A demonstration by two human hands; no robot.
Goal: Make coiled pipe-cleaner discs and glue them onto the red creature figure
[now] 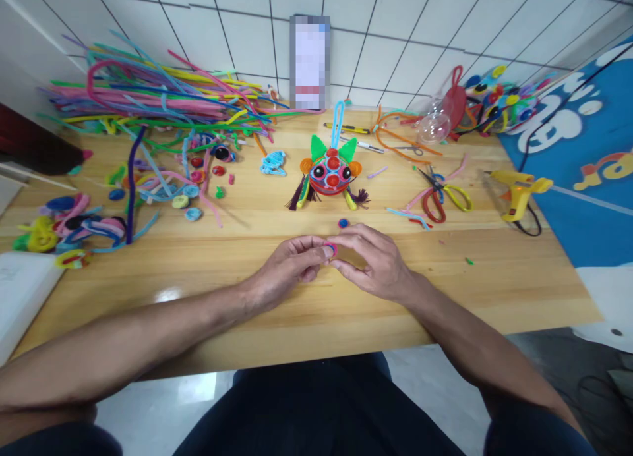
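Observation:
Near the front middle of the table, my left hand (297, 261) pinches a small pink and blue pipe-cleaner coil (332, 250) between thumb and fingers. My right hand (373, 258) curves in from the other side, its fingertips at the coil's edge. Just beyond the right fingers lies a similar blue coil with a dark pink rim (343, 223). Farther back sits a colourful animal-face ornament (332, 172) with green ears, orange side coils, black eyes, tassels and a light blue hanging loop.
A heap of pipe cleaners (163, 100) fills the back left, with loose coils (192, 213) before it. Scissors (438, 196), a yellow glue gun (521, 192) and a cutter knife (349, 128) lie to the right. A phone (310, 64) leans on the tiled wall near clear plastic balls (435, 126).

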